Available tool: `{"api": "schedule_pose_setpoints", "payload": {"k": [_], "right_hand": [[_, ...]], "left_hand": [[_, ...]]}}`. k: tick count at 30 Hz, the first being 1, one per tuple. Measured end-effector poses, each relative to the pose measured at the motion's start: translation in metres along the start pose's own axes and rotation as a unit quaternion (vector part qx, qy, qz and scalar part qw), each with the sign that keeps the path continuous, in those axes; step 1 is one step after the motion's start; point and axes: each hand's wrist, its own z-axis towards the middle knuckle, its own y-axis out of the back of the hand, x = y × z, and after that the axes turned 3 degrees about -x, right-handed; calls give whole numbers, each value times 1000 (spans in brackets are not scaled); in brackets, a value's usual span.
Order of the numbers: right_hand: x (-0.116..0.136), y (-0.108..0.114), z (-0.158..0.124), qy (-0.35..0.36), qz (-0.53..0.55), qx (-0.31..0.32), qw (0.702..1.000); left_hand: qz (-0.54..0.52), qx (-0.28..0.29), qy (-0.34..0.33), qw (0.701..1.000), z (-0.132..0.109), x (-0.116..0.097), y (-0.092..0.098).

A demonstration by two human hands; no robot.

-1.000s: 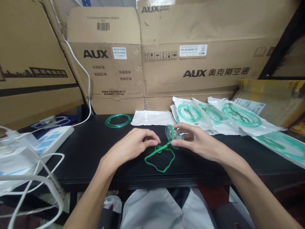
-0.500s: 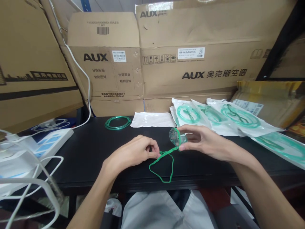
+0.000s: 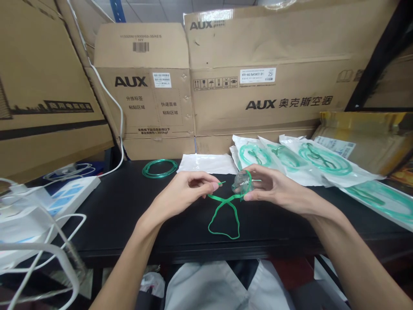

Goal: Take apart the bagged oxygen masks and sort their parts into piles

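Observation:
My right hand (image 3: 274, 189) grips a small clear mask (image 3: 241, 183) with a green rim, held just above the black table (image 3: 122, 211). A green elastic strap (image 3: 224, 215) hangs from the mask in a crossed loop that reaches down to the table. My left hand (image 3: 183, 193) pinches one end of that strap between thumb and forefinger, a short way left of the mask.
A coil of green tubing (image 3: 160, 168) and a flat white bag (image 3: 208, 163) lie at the back of the table. Several sealed bags with green masks (image 3: 290, 159) are fanned out at the right. Cardboard boxes (image 3: 226, 86) stand behind. White cables (image 3: 41, 241) and a power strip (image 3: 69, 191) crowd the left.
Both hands have risen a little and the left hand has pulled the strap end up toward the mask. The loop now hangs crossed instead of lying spread on the table.

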Motion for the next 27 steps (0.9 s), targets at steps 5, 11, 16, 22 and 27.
{"api": "schedule_pose_setpoints", "payload": {"k": [5,11,16,22,27], "right_hand": [[6,-3,-2,8,10,-5,1000],[7,-7,-1,12,4,-4,1000],[8,-10,-2,15,16,11,1000],[11,-14,-1,13,26,14,999],[11,-18,1,8,33,11,999]], "left_hand": [[-11,-26,-18,999,-2,-4,-4],[-10,-16,-10,1000,-2,-5,-7],[-1,-17,-6,1000,0,-1,-9],[17,-19,-7,1000,2,2,-12],[33,-34,-17,999,2,2,-14]]}}
